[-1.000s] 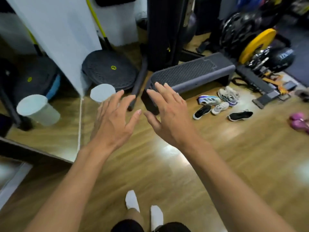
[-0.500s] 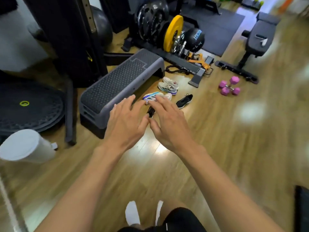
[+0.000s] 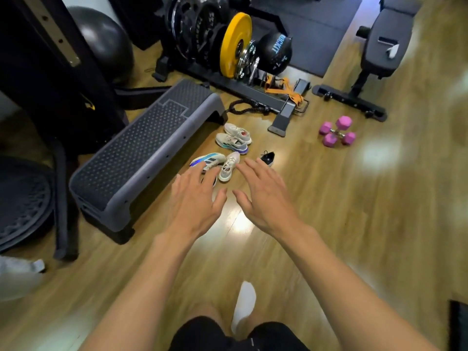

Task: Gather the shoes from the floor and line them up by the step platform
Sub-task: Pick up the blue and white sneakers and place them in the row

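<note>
Several shoes lie scattered on the wood floor beside the grey step platform [image 3: 141, 150]. A pair of beige trainers [image 3: 234, 138] sits near the platform's far end. A white and blue trainer [image 3: 211, 159] and a pale trainer [image 3: 229, 165] lie closer to me. One black shoe [image 3: 268, 157] lies to their right; another black shoe [image 3: 213, 182] is mostly hidden behind my left hand. My left hand [image 3: 196, 201] and my right hand [image 3: 264, 196] are stretched out in front of me with fingers spread, above the floor and holding nothing.
A weight rack [image 3: 228, 46] with plates and a medicine ball stands behind the shoes. Pink dumbbells [image 3: 336, 131] lie to the right, before a black bench [image 3: 379, 46]. A dark upright frame [image 3: 50, 59] and round balance pad [image 3: 22, 198] are at the left. My socked foot [image 3: 244, 307] is below.
The view has swung right and closer to the shoes and platform. Both hands stay open and outstretched, now a little wider apart and lower over the nearest shoes.
</note>
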Demonstrator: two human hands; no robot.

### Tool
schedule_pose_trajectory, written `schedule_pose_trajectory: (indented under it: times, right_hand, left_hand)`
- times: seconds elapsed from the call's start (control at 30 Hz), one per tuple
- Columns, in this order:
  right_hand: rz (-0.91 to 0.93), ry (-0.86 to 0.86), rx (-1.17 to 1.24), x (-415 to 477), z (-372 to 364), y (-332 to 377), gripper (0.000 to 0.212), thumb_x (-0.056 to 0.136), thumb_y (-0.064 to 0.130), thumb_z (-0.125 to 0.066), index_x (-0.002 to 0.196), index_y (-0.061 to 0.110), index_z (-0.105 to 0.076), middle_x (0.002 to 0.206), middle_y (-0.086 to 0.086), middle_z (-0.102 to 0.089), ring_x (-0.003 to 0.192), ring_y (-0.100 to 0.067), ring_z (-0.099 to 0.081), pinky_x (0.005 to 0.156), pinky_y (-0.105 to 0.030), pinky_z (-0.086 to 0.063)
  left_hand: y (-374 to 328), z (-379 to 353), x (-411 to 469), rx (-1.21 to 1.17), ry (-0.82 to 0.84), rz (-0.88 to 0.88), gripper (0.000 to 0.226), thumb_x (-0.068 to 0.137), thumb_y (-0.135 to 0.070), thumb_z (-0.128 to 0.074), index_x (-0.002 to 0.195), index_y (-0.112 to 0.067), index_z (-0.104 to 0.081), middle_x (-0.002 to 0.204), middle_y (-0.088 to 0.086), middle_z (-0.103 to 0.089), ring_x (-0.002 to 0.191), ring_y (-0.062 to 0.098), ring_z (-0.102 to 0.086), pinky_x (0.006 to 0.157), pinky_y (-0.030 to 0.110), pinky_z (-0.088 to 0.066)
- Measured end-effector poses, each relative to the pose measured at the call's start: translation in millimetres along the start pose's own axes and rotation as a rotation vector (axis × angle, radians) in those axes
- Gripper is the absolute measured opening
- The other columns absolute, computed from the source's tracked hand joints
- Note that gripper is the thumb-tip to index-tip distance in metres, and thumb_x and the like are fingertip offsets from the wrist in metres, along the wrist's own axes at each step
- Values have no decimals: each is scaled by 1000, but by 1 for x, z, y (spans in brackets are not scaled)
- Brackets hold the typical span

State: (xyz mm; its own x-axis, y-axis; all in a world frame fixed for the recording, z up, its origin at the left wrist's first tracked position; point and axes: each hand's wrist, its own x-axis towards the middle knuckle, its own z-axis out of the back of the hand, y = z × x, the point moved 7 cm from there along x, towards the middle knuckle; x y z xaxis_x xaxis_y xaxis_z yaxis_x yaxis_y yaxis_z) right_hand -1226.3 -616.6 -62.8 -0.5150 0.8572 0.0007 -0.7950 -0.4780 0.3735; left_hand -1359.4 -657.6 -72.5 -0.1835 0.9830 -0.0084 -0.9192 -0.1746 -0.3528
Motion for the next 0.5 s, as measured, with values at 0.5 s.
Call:
schedule_pose_trajectory:
  times: [0.5]
  right_hand:
    - [16, 208, -34, 248, -42, -135, 54, 97, 38, -43, 147, 22, -29, 156, 0, -26, 146, -20, -15, 116, -44, -19]
  left_hand:
    - [20, -100, 268, -6, 108, 148, 51, 94, -45, -44, 140, -25, -39, 146, 4, -37, 131, 25, -36, 102, 41, -35]
